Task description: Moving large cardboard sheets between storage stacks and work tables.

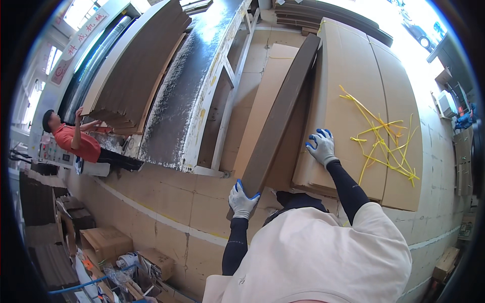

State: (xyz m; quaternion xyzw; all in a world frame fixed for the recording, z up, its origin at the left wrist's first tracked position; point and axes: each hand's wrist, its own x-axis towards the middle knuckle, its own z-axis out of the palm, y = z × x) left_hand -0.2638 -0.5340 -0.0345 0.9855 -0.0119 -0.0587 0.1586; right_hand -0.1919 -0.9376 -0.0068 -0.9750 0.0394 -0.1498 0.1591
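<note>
We look down on a pale concrete floor (166, 202) marked with lines, and on it the largest thing before us is a broad stack of flat tan cardboard sheets (348, 65) lying to our right, its top sheet bare except for a tangle of loose yellow plastic straps (384, 141) spread across the far right part. To our left runs a long grey conveyor table with a white metal frame (192, 86), and beyond it a second person in a red shirt (76, 141) handles a fanned bundle of brown corrugated sheets (136, 70). Between conveyor and stack we hold a thick dark-brown bundle of cardboard sheets stood on edge (280, 111), leaning against the left side of the tan stack. Our left hand (241, 201), in a white glove with blue fingertips, curls closed around the bundle's near lower end. Our right hand (322, 146), gloved the same way, rests flat with fingers spread on the near left corner of the tan stack, gripping nothing. We judge the bundle only partly placed: it is up against the stack but not yet laid flat on top, and the straps lie loose, unused. Small cartons and scrap (116, 252) clutter the lower left.
</note>
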